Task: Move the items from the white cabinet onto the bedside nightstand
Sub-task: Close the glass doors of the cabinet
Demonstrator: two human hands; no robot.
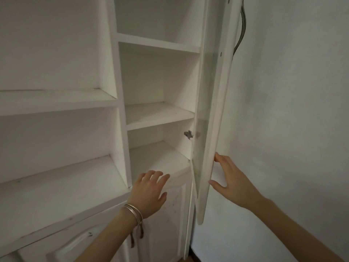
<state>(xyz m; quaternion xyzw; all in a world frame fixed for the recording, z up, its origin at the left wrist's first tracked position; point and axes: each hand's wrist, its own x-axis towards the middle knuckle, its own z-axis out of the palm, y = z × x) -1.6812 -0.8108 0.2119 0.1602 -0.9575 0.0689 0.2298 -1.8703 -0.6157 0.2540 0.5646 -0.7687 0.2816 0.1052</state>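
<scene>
**Hands either side of the open cabinet door**

Nearest, left of the door (211, 103), two thin metal bangles (133, 214) circle the left wrist. Just beyond them the left hand (149, 193) is spread, fingers relaxed and apart, holding nothing. Its fingertips reach the front lip of the bottom shelf (175, 167); whether they touch it I cannot tell. Below that hand, a dark handle (137, 235) hangs on a lower panel.

Right of the door, the right hand (232, 184) has straight fingers, with its thumb and a fingertip laid against the door's free edge, not curled round it. The door is glazed, white-framed and swung wide.

Behind the door stands the white cabinet (120, 91), its shelves stacked to the door's left, with a metal hinge (188, 134) at the door's inner side. A pale wall (292, 110) lies to the right. A dark cable (242, 29) runs past the door's top.
</scene>
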